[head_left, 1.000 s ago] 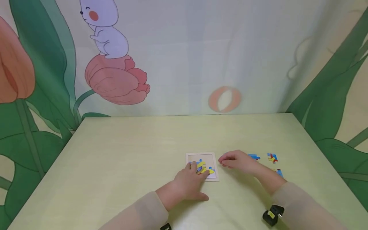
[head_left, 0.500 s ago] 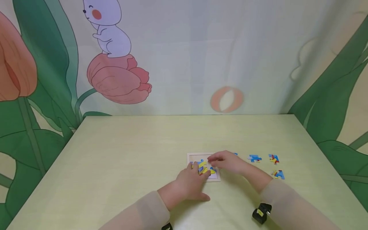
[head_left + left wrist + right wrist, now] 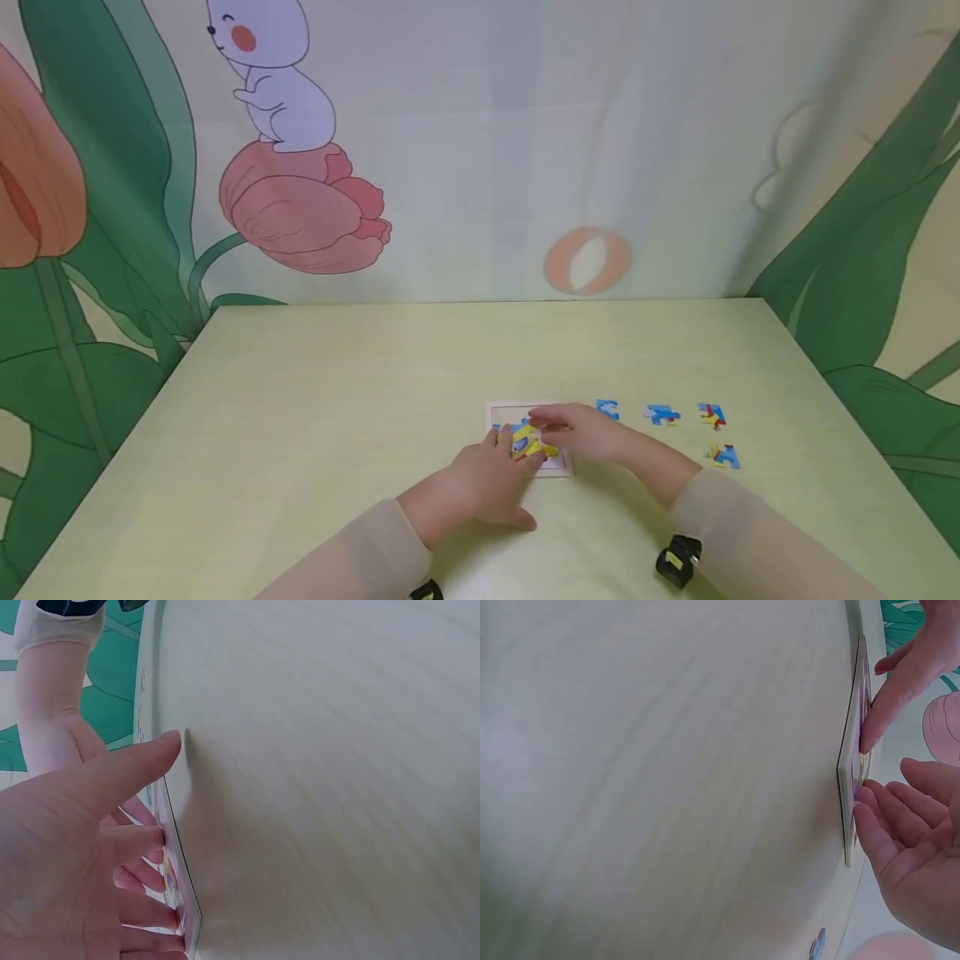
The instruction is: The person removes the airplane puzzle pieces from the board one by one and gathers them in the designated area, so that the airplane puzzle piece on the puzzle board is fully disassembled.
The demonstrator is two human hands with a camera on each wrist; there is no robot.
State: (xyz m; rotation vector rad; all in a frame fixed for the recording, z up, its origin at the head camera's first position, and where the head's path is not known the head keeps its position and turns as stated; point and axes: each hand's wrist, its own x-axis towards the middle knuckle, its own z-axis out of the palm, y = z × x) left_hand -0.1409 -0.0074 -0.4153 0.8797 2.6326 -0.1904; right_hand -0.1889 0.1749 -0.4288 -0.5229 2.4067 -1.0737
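A small square puzzle board (image 3: 492, 408) with a pale frame lies on the table, holding several blue and yellow jigsaw pieces (image 3: 525, 432). On its near left part rests my left hand (image 3: 489, 481), fingers spread and the thumb stretched out over the table. My right hand (image 3: 588, 431) reaches in from the right, its fingertips touching the board's contents, as the right wrist view shows. No piece is visible between its loosely bent fingers. Both hands cover parts of the board, so some pieces are hidden.
Loose jigsaw pieces lie right of the board: a blue one (image 3: 609, 408), another blue one (image 3: 662, 414), a red-and-yellow one (image 3: 712, 416) and a lower one (image 3: 723, 456). A patterned cloth (image 3: 450, 167) hangs behind the table (image 3: 337, 417).
My right hand has moved left from beside the board to over it, uncovering a blue piece at the right. My left hand has stayed on the board.
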